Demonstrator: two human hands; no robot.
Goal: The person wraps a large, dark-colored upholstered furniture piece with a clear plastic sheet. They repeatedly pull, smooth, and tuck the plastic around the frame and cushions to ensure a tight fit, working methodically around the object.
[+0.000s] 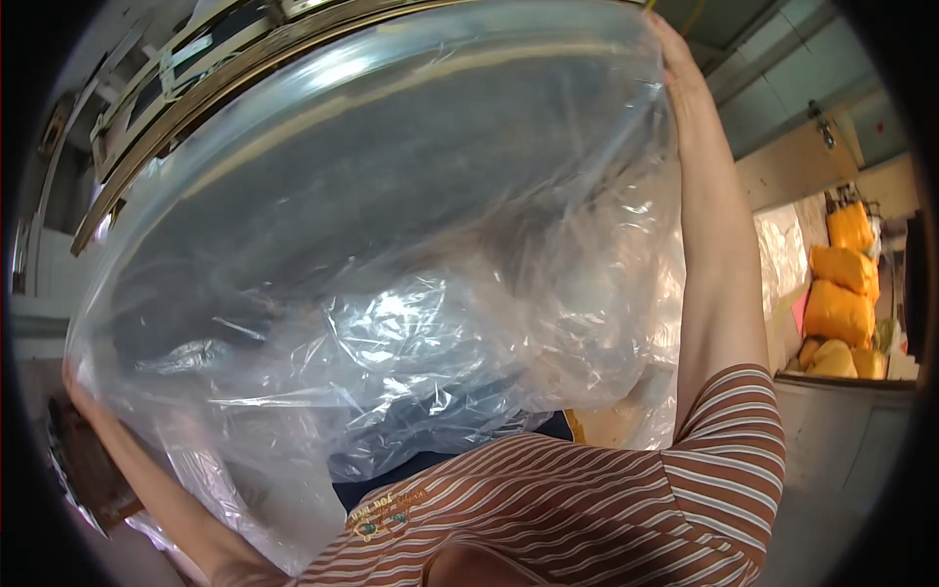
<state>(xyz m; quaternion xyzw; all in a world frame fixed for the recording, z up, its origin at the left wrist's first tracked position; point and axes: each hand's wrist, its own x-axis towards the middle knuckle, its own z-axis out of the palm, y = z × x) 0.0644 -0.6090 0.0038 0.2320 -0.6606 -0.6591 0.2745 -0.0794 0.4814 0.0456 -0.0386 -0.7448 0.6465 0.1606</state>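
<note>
A wide, clear plastic sheet is spread between my two hands and fills most of the view, hanging in shiny creases down to my front. At its lower left corner, my left hand is closed on the edge, the fingers partly hidden by the plastic. Far up at the sheet's upper right corner, my right hand grips the other end. The upper edge between them looks smooth and bows outward. Whether it is a single sheet or a large bag, I cannot tell.
Beyond the sheet's far edge runs a wood and metal frame. Several orange-yellow bundles are stacked at the right, by a pale cabinet. More clear plastic lies right of my right arm. Something dark brown stands near my left hand.
</note>
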